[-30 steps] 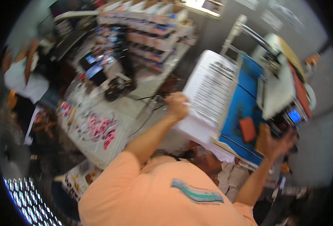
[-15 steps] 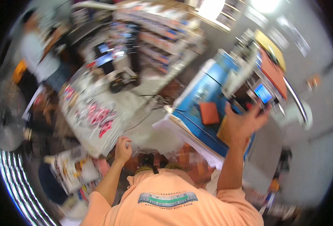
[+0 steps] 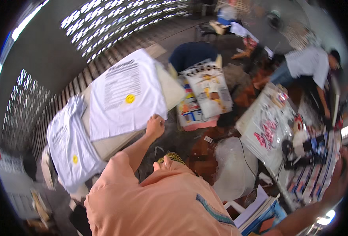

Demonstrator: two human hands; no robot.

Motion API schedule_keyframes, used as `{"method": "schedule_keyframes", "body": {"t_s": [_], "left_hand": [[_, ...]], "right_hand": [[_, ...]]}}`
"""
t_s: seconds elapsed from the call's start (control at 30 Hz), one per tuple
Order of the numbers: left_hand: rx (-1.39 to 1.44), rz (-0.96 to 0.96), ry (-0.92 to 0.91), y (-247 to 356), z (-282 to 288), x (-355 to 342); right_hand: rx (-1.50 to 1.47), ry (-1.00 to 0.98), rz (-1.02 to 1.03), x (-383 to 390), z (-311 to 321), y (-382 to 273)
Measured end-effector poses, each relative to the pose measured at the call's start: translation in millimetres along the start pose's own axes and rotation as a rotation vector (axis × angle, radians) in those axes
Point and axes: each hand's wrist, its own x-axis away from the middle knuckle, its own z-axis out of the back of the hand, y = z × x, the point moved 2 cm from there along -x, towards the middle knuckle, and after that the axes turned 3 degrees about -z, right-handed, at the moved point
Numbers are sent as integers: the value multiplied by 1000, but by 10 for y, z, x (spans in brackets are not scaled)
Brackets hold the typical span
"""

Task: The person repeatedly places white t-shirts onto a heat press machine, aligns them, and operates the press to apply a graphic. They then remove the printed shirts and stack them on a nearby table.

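Observation:
My left hand (image 3: 155, 126) has its fingers curled together, right at the lower corner of a white T-shirt (image 3: 103, 90) with dark print and a yellow smiley. Something small and greyish shows at the fingertips, too small to name; whether they also touch the hem I cannot tell. That shirt lies spread over a pale board (image 3: 173, 89). A second white T-shirt (image 3: 69, 145), with similar print, hangs bunched on the board's left side. Far out at the right rim, my right hand (image 3: 345, 163) is smeared by motion, so its fingers do not read clearly.
Beyond the board, printed sheets (image 3: 207, 94) lie by a dark blue chair back (image 3: 193, 57). A table (image 3: 256, 106) with pink-and-white pieces stands to the right, a person (image 3: 309, 67) behind it. Clear plastic wrapping (image 3: 235, 167) and a dark cable are near my right side.
My view has swung left, bringing the white T-shirts into sight. The blue machine is now at the lower right. My right hand has left the machine's control area; my left hand stays curled.

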Motion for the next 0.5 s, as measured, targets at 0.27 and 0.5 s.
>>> {"method": "schedule_keyframes", "body": {"t_s": [0.27,0.5], "left_hand": [[-226,146,254,-926,789,383],[-233,239,26,-1098,908,565]], "right_hand": [[-1054,-517,636,-950,-4079,-4312],[-739,-563,932,-26,-5939,-5766]]}}
